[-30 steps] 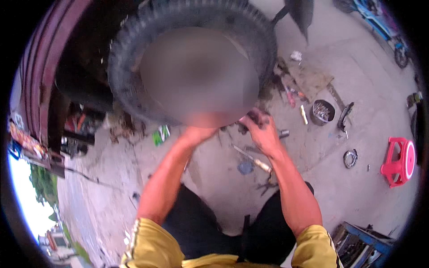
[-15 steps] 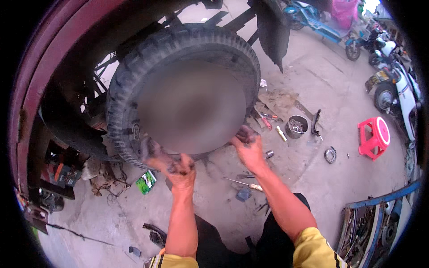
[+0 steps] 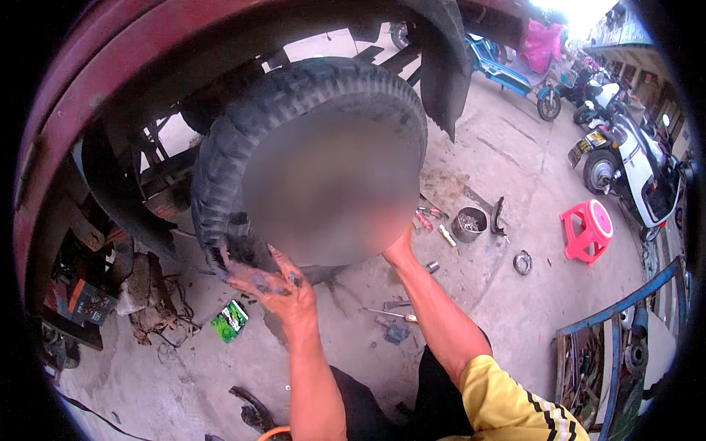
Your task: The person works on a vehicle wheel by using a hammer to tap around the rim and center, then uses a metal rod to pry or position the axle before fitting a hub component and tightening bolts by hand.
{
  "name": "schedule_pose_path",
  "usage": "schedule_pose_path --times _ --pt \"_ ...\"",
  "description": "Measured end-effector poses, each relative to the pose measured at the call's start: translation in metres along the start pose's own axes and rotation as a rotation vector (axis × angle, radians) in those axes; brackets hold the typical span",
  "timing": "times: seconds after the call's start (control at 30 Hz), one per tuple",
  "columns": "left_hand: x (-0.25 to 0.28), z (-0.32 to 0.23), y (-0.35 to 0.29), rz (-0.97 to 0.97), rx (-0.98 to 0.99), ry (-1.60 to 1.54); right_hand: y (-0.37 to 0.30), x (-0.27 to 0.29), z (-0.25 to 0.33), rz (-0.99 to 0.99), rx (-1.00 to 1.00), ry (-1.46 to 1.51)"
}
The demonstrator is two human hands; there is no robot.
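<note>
A large black tyre (image 3: pixel 220 162) with chunky tread stands under the arch of a dark red vehicle body (image 3: pixel 81 95). A grey blur covers its centre. At the tyre's lower left, my left hand (image 3: pixel 272 287) has its fingers and thumb spread apart against the edge, with dark grime on them. My right hand (image 3: pixel 399 248) reaches to the lower right of the tyre. Only its wrist side shows; the blur hides the fingers, so what they touch cannot be made out.
Right of the tyre lie a metal can of small parts (image 3: pixel 469 224), red-handled pliers (image 3: pixel 423 220) and a ring-shaped part (image 3: pixel 522 262). A screwdriver (image 3: pixel 397 315) and a green packet (image 3: pixel 229 321) lie nearer. Farther right are a pink stool (image 3: pixel 588 231), a blue-framed rack (image 3: pixel 618 309) and parked scooters (image 3: pixel 640 169).
My left hand's fingers have spread wider at the tyre's lower left. My right hand has gone up behind the blur. The whole view has shifted, and the tyre sits slightly farther right in it.
</note>
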State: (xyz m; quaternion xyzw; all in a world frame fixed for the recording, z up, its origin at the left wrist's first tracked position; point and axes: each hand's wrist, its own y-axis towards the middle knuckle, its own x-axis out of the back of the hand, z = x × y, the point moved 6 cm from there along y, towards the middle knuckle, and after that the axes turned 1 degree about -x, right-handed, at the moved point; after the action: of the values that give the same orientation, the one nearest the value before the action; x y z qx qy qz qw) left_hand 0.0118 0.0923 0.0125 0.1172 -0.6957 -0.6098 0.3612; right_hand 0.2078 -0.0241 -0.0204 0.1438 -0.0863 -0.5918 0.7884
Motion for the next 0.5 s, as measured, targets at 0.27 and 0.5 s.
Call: schedule_pose_path --times 0.27,0.5 --pt "0.003 0.005 0.010 0.041 0.068 0.059 0.021 -0.007 -0.037 -0.017 -0.117 0.038" --pt "0.009 0.002 0.011 -0.071 -0.013 0.020 0.024 -0.012 -0.026 0.056 0.046 -0.311"
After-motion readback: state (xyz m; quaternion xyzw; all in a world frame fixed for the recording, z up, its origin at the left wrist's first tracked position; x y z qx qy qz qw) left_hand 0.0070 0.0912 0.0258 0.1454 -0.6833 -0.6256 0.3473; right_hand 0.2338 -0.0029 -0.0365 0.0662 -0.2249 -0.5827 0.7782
